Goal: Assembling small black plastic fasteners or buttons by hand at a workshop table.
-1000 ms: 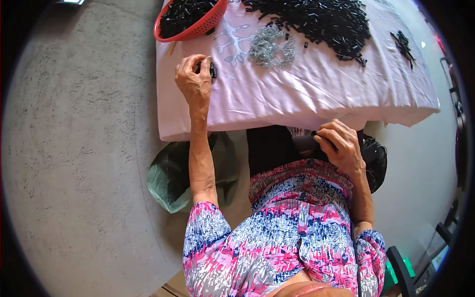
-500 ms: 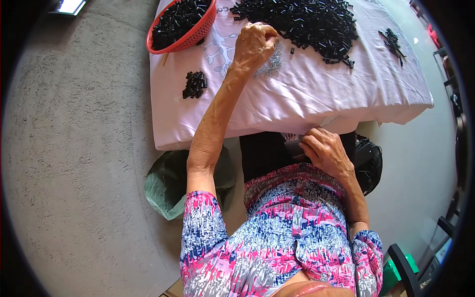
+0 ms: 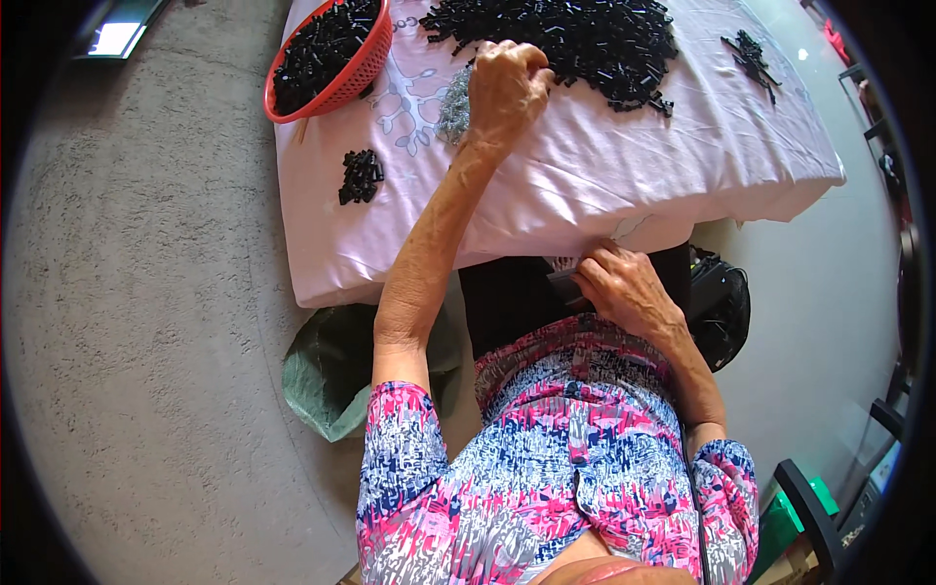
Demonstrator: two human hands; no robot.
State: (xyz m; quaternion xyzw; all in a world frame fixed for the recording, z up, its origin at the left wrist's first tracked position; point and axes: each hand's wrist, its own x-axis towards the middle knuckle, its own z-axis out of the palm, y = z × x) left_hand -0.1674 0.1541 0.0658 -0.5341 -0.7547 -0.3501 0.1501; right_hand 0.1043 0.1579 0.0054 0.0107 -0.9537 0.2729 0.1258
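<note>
My left hand reaches over the pink cloth with its fingers curled and thumb and forefinger pinched together. What is in the pinch, if anything, is hidden. Beside it lies a heap of tiny silvery pieces, partly covered by the hand. Just beyond spreads a big pile of short black tubular pieces. At the table's near edge my right hand is closed around a dark grey, flat-sided object, of which only part shows above my lap.
A red plastic basket of black pieces stands at the far left. Nearer lies a small black heap; another cluster is at right. The cloth-covered table overhangs a green sack. A black bag sits right.
My left hand has shifted right across the cloth, uncovering the silvery heap on its left. A loose black piece near the big pile no longer shows. My right hand stays by the table edge.
</note>
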